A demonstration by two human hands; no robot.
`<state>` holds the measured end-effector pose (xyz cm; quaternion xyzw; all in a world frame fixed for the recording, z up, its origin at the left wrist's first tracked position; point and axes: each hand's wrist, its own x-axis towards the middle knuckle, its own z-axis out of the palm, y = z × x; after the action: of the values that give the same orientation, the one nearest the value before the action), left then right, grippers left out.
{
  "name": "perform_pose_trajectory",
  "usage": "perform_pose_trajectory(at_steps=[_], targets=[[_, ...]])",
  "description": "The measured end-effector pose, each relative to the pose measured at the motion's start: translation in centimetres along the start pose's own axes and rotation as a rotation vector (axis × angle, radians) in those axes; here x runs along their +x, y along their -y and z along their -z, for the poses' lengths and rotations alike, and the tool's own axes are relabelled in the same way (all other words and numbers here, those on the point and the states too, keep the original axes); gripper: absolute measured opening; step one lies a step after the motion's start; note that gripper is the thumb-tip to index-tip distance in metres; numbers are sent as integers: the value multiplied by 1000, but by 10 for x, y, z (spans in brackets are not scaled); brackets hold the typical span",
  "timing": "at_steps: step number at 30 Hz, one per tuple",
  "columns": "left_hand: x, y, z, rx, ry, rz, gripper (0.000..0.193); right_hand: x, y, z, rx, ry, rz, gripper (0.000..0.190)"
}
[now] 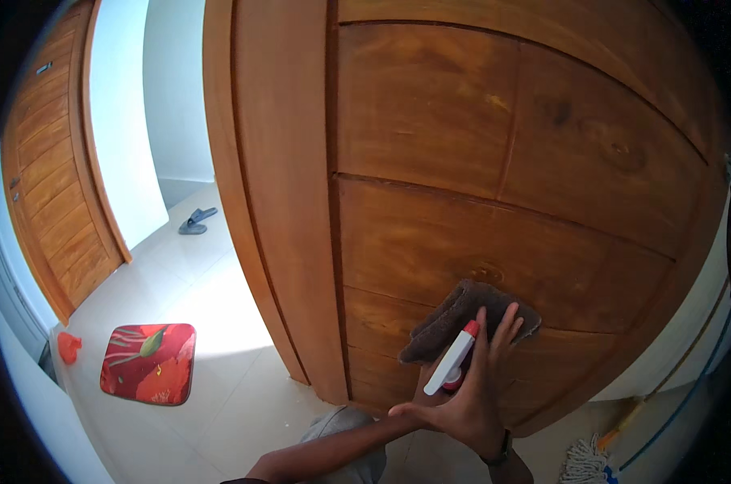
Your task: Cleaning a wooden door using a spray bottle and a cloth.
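A folded dark brown cloth (pixel 444 314) lies against the lower panels of a brown wooden door (pixel 426 224). My right hand (pixel 474 393), with a dark band at its wrist, holds the cloth to the wood with outstretched fingers. Beside those fingers is the white and red trigger head of a spray bottle (pixel 453 363). My left hand (pixel 427 382) is around the bottle just below its head, partly covered by the head and my right hand. The bottle's body is hidden behind the hands.
On the tiled floor (pixel 238 393) at left lie a red flowered mat (pixel 150 366), a red-orange item (pixel 69 348) and grey slippers (pixel 196 222). Another wooden door (pixel 57 163) stands beyond. A string mop (pixel 583 461) and two poles lean at lower right.
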<state>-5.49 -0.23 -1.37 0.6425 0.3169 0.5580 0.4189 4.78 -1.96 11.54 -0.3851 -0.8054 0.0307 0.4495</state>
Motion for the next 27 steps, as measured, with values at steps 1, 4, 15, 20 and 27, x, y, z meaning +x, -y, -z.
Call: perform_pose_trajectory(at_steps=[1,4,15,20,27], targets=[[3,-1,0,0,-4,-10,61,1,1,1,-22,-29,0,133],[16,-9,1,-6,-8,-69,69,4,2,0,-110,-92,-11,105],[36,-52,24,-88,-27,-363,84,19,12,19,-31,-196,-78,75],[39,-59,20,-161,-243,-360,64,24,18,27,186,-291,-119,67],[61,-104,21,486,-762,-155,33,13,25,43,542,-284,-247,54]])
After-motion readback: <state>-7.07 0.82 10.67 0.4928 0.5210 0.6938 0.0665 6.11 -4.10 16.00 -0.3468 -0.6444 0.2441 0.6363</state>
